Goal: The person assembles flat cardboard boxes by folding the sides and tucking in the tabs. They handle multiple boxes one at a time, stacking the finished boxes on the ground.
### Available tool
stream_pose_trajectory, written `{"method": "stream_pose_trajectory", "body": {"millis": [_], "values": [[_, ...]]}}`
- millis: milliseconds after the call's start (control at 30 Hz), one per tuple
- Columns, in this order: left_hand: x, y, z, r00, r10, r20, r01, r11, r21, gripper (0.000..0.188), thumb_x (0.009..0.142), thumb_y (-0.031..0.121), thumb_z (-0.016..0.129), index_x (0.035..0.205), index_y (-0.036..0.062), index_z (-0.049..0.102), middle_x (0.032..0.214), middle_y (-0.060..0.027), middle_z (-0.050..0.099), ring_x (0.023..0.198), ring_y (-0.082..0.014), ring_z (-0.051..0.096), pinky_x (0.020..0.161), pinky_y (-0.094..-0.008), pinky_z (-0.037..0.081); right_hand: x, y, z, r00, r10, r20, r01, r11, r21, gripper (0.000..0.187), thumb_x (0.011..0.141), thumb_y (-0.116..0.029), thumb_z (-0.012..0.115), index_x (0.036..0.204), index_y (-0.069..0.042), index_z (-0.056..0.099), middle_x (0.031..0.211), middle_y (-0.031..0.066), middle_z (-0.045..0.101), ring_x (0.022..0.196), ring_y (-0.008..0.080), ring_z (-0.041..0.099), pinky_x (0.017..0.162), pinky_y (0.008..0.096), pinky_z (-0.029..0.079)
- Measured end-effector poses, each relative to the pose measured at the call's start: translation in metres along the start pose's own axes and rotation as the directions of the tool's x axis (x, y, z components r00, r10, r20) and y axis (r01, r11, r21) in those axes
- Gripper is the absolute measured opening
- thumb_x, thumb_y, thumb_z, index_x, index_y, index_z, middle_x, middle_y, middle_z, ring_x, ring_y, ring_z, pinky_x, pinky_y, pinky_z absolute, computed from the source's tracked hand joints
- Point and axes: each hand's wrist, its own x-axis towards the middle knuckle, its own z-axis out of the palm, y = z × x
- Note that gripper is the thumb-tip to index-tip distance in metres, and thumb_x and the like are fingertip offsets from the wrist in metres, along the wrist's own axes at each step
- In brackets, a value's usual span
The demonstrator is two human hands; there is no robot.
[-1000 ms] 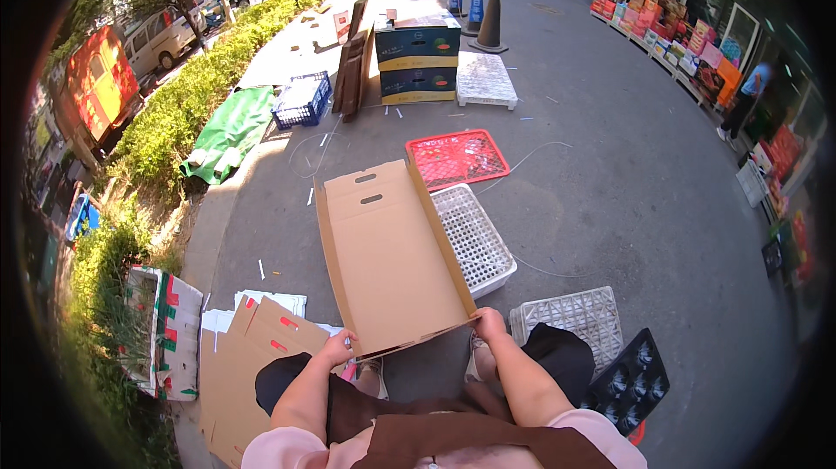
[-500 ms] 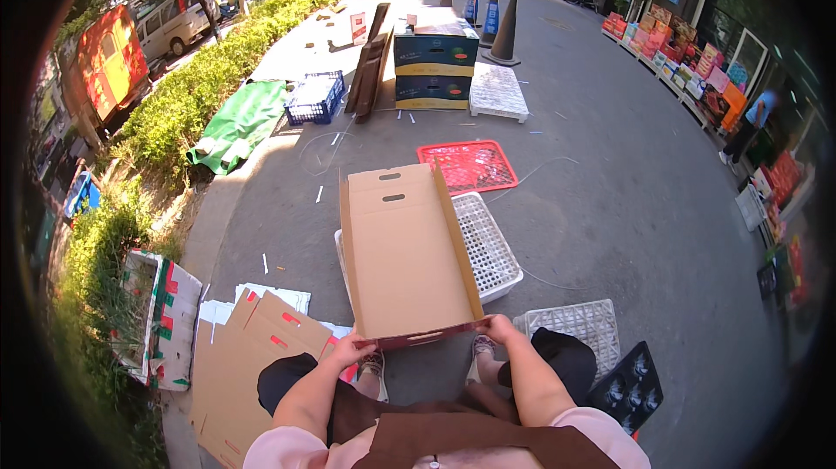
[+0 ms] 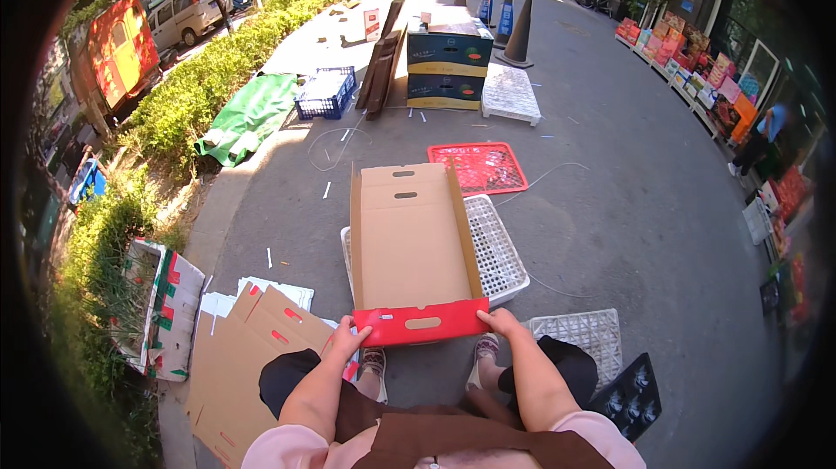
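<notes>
A long, shallow cardboard box (image 3: 409, 242) lies in front of my knees, plain brown inside, with raised side walls and two slots at its far end. The near end panel (image 3: 453, 323) shows a red face with an oval hand hole. My left hand (image 3: 345, 340) grips this panel's left corner, thumb on the red face. At the right corner my right hand (image 3: 500, 323) holds it the same way; the undersides of both hands are hidden. Beneath the box sits a white plastic crate (image 3: 498, 247), mostly covered.
Flattened cardboard (image 3: 248, 356) lies left of my legs. Near my right knee are a white lattice crate (image 3: 601, 336) and a black moulded tray (image 3: 629, 395). Ahead are a red plastic grate (image 3: 479, 167), stacked dark boxes (image 3: 446, 68), a blue crate (image 3: 326, 93) and a green tarp (image 3: 248, 118).
The near end panel has turned so its red face and hand hole now show; before, only a thin dark-red edge was visible. Both hands remain at its corners.
</notes>
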Motion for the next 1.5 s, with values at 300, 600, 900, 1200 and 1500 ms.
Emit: {"method": "stream_pose_trajectory", "body": {"millis": [300, 600, 900, 1200, 1500], "values": [[-0.006, 0.056, 0.011, 0.994, -0.032, -0.1, 0.07, 0.917, 0.393, 0.089, 0.068, 0.025, 0.084, 0.139, 0.0115, 0.032, 0.122, -0.0185, 0.057, 0.113, -0.0331, 0.057, 0.093, -0.0415, 0.048, 0.013, -0.049, 0.003, 0.975, 0.221, -0.035, -0.209, 0.841, -0.499, 0.065, 0.087, -0.062, 0.051, 0.104, -0.002, 0.07, 0.103, 0.0163, 0.07, 0.099, 0.028, 0.067, 0.086, 0.0388, 0.051], [-0.011, 0.078, 0.02, 0.981, -0.155, -0.119, 0.189, 0.902, 0.387, 0.095, 0.068, 0.024, 0.084, 0.143, 0.0159, 0.026, 0.123, -0.0187, 0.055, 0.113, -0.0342, 0.056, 0.093, -0.0421, 0.048, 0.017, -0.082, 0.008, 0.934, 0.357, -0.02, -0.266, 0.655, -0.708, 0.062, 0.086, -0.062, 0.053, 0.115, -0.009, 0.068, 0.114, 0.0122, 0.067, 0.1, 0.0265, 0.068, 0.077, 0.0429, 0.056], [-0.008, 0.072, 0.023, 0.97, -0.206, -0.13, 0.242, 0.866, 0.437, 0.106, 0.07, 0.025, 0.083, 0.15, 0.0195, 0.014, 0.126, -0.0206, 0.053, 0.111, -0.0355, 0.058, 0.092, -0.0421, 0.049, -0.033, -0.128, -0.004, 0.835, -0.387, 0.392, 0.539, 0.428, -0.726, 0.06, 0.08, -0.035, 0.069, 0.132, -0.009, 0.052, 0.132, 0.0128, 0.053, 0.126, 0.0263, 0.048, 0.098, 0.042, 0.042], [-0.02, 0.076, 0.045, 0.904, 0.397, 0.159, -0.325, 0.396, 0.859, 0.073, 0.082, 0.036, 0.07, 0.144, 0.015, 0.039, 0.14, -0.0238, 0.042, 0.131, -0.037, 0.04, 0.11, -0.0472, 0.032, -0.004, -0.037, 0.075, 0.761, -0.648, 0.01, 0.457, 0.526, -0.717, 0.048, 0.09, -0.013, 0.045, 0.138, -0.014, 0.043, 0.14, 0.0131, 0.045, 0.13, 0.0252, 0.044, 0.102, 0.0432, 0.038], [0.0, 0.092, 0.063, 0.63, -0.272, 0.728, -0.57, 0.474, 0.671, 0.039, 0.078, 0.021, 0.067, 0.114, 0.0068, 0.062, 0.113, -0.0137, 0.065, 0.105, -0.0326, 0.062, 0.089, -0.0408, 0.05, 0.03, -0.031, 0.076, 0.833, -0.171, 0.527, 0.45, 0.763, -0.464, 0.047, 0.076, -0.01, 0.059, 0.12, -0.022, 0.064, 0.114, 0.0067, 0.067, 0.109, 0.0281, 0.062, 0.089, 0.0386, 0.05]]}}
